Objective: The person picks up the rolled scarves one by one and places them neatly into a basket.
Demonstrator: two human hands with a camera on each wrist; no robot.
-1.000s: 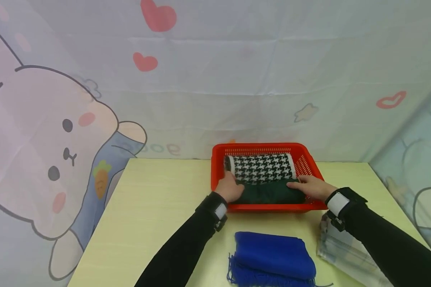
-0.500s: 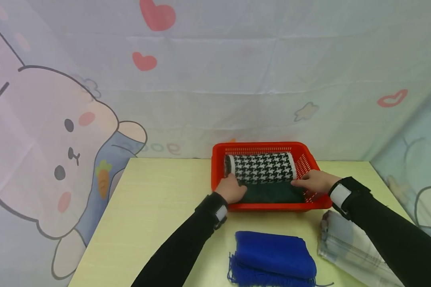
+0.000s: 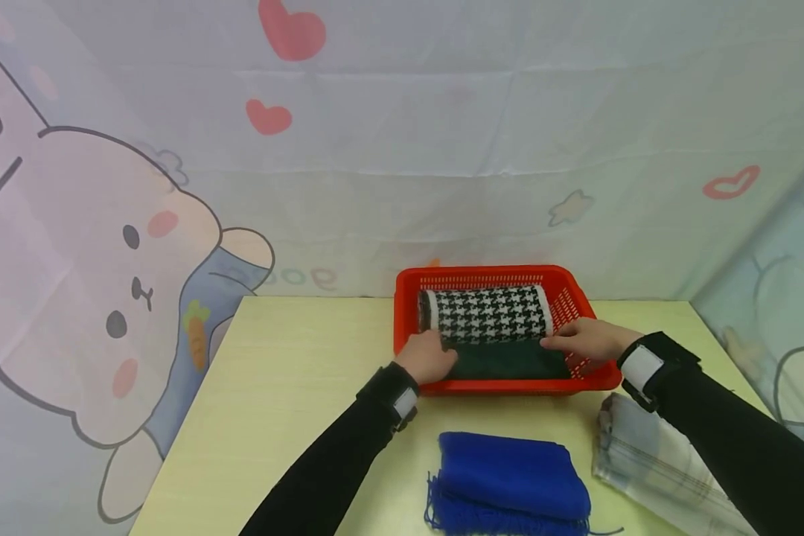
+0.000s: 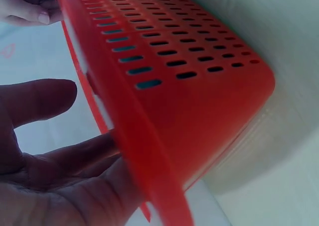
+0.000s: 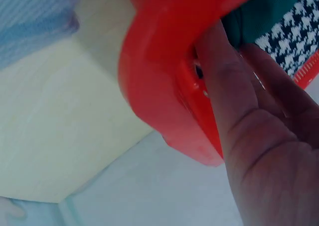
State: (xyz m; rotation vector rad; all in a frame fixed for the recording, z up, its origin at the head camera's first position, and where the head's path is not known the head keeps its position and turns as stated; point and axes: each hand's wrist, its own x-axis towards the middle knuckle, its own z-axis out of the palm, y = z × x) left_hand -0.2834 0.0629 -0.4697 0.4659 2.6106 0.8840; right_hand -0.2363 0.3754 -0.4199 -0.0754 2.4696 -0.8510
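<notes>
Inside a red perforated plastic basket [image 3: 496, 387], a dark green folded cloth [image 3: 509, 361] lies along the near side. Behind it is a rolled houndstooth cloth [image 3: 492, 314] in black and white. My left hand [image 3: 427, 359] reaches over the near left rim to the green cloth's left end; in the left wrist view its thumb [image 4: 47, 101] stands apart and the fingertips are hidden behind the rim. At the other end my right hand [image 3: 586, 342] dips into the basket, its straight fingers [image 5: 227, 76] touching the green cloth's end in the right wrist view.
A blue fringed scarf [image 3: 512, 480] lies folded on the pale yellow table [image 3: 308, 387], in front of the basket. To its right is a pale plaid cloth [image 3: 656, 461], partly under the right forearm. A printed curtain [image 3: 402, 149] hangs behind the table.
My right hand has shifted slightly right and up, its thumb drawn back toward the green cloth's end. The left hand has barely moved. The cloths stay in the basket.
</notes>
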